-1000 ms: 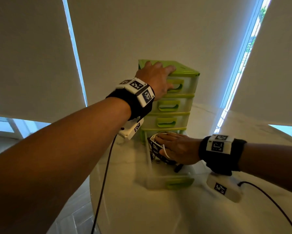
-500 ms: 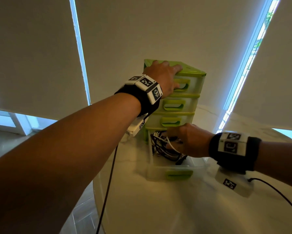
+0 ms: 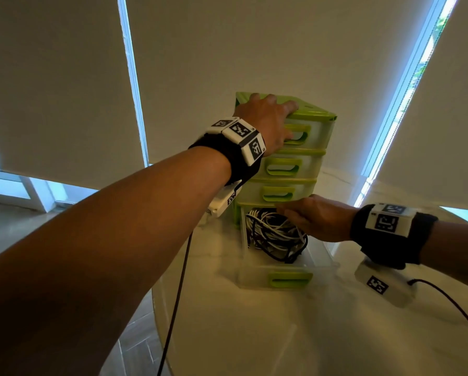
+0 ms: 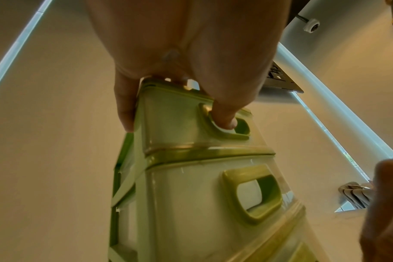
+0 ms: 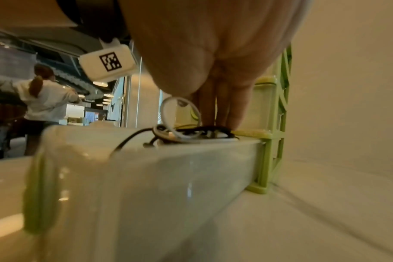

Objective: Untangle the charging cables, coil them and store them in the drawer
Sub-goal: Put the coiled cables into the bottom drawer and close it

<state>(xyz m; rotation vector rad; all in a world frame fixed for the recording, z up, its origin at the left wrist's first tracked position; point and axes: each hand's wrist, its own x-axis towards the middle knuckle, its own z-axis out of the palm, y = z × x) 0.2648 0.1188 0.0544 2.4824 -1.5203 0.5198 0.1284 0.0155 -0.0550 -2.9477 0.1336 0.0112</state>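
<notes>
**Cables settled in the open bottom drawer; our right hand drawn back toward the unit's frame.**

A second before, our right hand (image 3: 319,218) lay flat upon the coiled black and white charging cables (image 3: 275,234); by this moment it had moved to the rear of the bottom drawer (image 3: 287,279), fingers straight and touching the bundle's far edge, so the coils lay uncovered inside. Our left hand (image 3: 268,120) remained spread over the top of the green drawer unit (image 3: 317,137), thumb hooked in the top handle, steadying it. We judged storage nearly complete, only the closing left. The unit stood on a pale, marble-like surface (image 3: 336,335) before drawn roller blinds (image 3: 59,77); a person in white stood far behind.
</notes>
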